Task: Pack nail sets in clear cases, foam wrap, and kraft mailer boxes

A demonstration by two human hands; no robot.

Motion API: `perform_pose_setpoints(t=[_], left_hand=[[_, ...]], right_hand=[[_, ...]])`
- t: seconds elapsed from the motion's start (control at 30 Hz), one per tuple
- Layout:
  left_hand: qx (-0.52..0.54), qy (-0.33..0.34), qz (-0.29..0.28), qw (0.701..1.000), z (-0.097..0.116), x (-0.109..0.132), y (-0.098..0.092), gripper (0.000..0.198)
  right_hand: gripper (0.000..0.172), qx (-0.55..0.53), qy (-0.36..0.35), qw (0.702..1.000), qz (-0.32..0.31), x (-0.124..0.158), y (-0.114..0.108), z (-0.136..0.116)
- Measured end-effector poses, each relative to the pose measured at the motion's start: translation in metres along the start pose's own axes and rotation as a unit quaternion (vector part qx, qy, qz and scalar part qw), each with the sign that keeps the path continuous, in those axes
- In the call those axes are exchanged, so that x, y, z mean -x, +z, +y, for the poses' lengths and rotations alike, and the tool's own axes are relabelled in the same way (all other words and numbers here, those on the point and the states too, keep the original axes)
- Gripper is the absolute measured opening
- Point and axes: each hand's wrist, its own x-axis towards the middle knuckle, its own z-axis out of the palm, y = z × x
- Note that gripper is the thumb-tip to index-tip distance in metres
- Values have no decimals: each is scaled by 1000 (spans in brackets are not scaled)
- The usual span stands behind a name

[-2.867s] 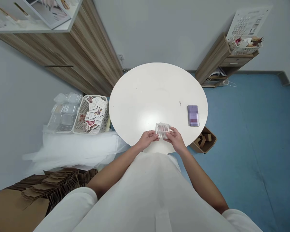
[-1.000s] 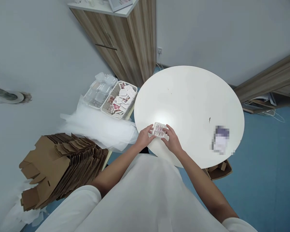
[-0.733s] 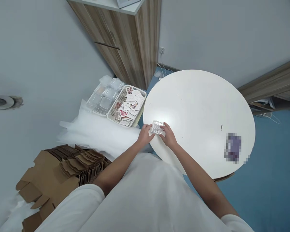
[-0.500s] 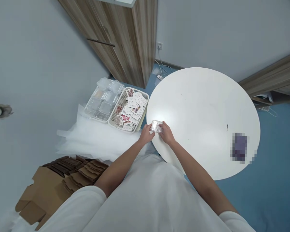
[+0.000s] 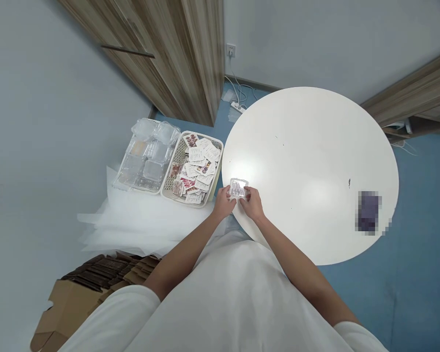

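Blue floor (image 5: 421, 205) below, faced a round white surface (image 5: 315, 156) near a wooden cupboard (image 5: 183, 58); pinched a clear box (image 5: 238, 187) between half-curled left hand (image 5: 223, 204) and right hand (image 5: 253, 204).

Pale grey walls (image 5: 289, 49) rise above a blue floor (image 5: 425, 230). A wood-grain cabinet (image 5: 172, 58) stands beside a wall socket (image 5: 231, 50), with a wooden unit (image 5: 413, 93) at far right. Light glares off the white tabletop (image 5: 311, 156).

Up top we had the wood-grain cabinet (image 5: 172, 58), then a wall socket (image 5: 233, 48) with a plug (image 5: 230, 54) in it, a white power strip (image 5: 238, 107) down on the blue floor (image 5: 417, 244), brown cardboard (image 5: 68, 313) stacked low beside white sheeting (image 5: 142, 222), and a blurred purple object (image 5: 368, 211) way over right!
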Motion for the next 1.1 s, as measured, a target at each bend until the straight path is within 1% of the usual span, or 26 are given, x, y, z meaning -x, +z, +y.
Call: perform_pose_setpoints(t=[0.07, 0.23, 0.4, 0.83, 1.0, 1.1], left_hand=[[8, 4, -4, 1000, 2, -4, -2, 57], [6, 16, -3, 1000, 6, -14, -4, 59], [-1, 25, -6, 1000, 7, -17, -4, 60], [-37, 44, -19, 998, 3, -18, -1, 66], [-48, 47, -8, 998, -1, -16, 2, 71], [-48, 57, 2, 997, -4, -14, 4, 76]], right_hand=[[47, -8, 6, 1000, 5, -5, 0, -2], [47, -9, -5, 1000, 11, -17, 0, -6], [50, 0, -19, 1000, 11, -22, 0, -5], [54, 6, -15, 1000, -5, -22, -1, -6], [57, 4, -25, 1000, -11, -21, -2, -3], [62, -2, -28, 1000, -8, -15, -4, 1]])
